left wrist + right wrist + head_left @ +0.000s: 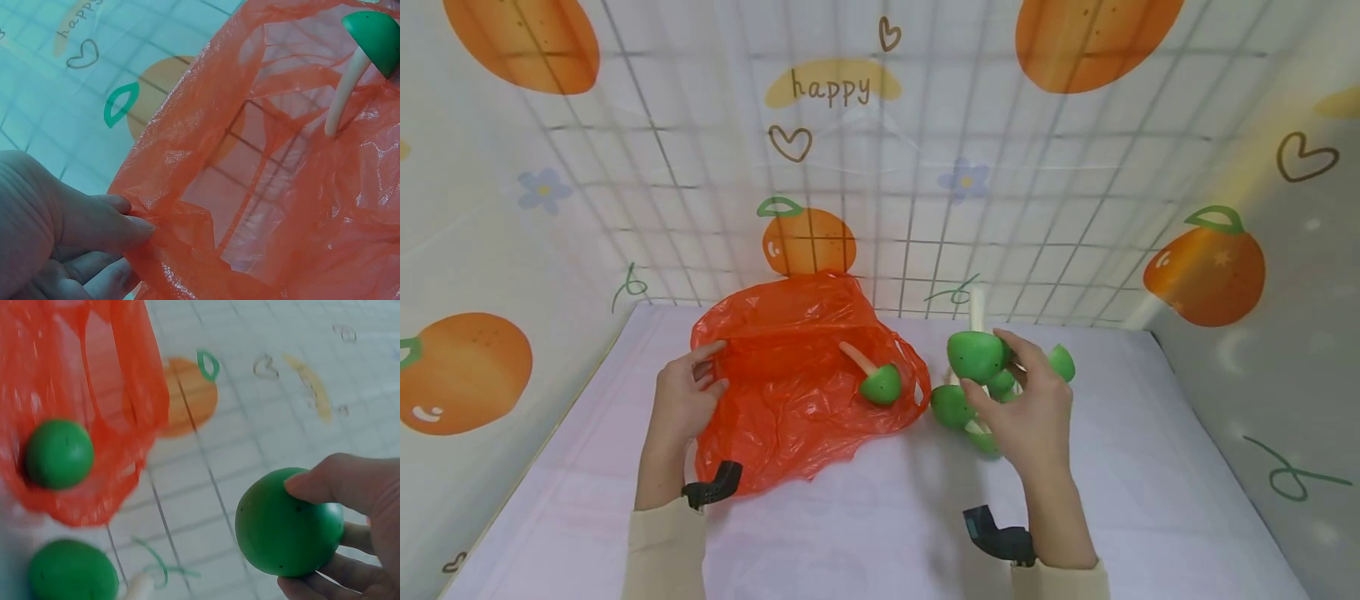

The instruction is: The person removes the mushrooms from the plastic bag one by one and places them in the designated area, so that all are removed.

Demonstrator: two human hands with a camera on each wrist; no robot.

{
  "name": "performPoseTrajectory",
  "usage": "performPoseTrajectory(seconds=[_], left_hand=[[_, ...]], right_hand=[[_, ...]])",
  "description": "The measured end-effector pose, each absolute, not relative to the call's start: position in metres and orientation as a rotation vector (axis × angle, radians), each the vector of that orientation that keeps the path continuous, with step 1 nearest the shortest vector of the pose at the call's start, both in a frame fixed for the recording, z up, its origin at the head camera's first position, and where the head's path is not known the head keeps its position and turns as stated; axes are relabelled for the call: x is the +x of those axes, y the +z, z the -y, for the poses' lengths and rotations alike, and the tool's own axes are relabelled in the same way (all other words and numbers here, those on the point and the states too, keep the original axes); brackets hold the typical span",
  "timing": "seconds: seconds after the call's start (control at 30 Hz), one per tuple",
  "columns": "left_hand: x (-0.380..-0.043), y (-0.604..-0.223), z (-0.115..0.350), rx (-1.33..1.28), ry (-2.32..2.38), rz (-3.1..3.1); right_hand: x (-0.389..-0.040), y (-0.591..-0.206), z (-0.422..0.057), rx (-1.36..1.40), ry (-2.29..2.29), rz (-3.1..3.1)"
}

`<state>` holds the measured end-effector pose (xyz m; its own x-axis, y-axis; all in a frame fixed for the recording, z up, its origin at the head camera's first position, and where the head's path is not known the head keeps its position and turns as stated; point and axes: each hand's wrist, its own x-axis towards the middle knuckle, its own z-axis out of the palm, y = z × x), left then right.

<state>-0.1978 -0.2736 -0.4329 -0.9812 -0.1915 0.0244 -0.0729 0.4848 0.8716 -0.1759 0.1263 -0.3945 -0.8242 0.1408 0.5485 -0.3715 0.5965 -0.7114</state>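
Observation:
At its left edge, a thin red plastic bag is pinched between the thumb and fingers of my left hand. On the bag, toward its right side, lies a green-capped toy mushroom with a pale stem. My right hand grips a second green toy mushroom by its cap, raised above the others, stem pointing up and away in the head view. Below and around that hand, several more green mushrooms lie in a cluster, partly hidden by the fingers.
A pale cloth covers the table. Behind it stands a wire grid under a translucent sheet printed with oranges and hearts. Similar printed sheets hang at both sides.

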Motion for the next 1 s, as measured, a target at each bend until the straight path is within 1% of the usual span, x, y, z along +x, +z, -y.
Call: performPoseTrajectory(seconds=[0.63,1.0], left_hand=[[-0.200,-0.435,0.272,0.274,-1.535,2.611],[-0.199,-0.434,0.272,0.284,-1.555,2.613]], right_hand=[[-0.191,-0.416,-0.201,-0.271,1.170,2.276],[-0.197,-0.438,-0.227,-0.487,1.169,2.321]])
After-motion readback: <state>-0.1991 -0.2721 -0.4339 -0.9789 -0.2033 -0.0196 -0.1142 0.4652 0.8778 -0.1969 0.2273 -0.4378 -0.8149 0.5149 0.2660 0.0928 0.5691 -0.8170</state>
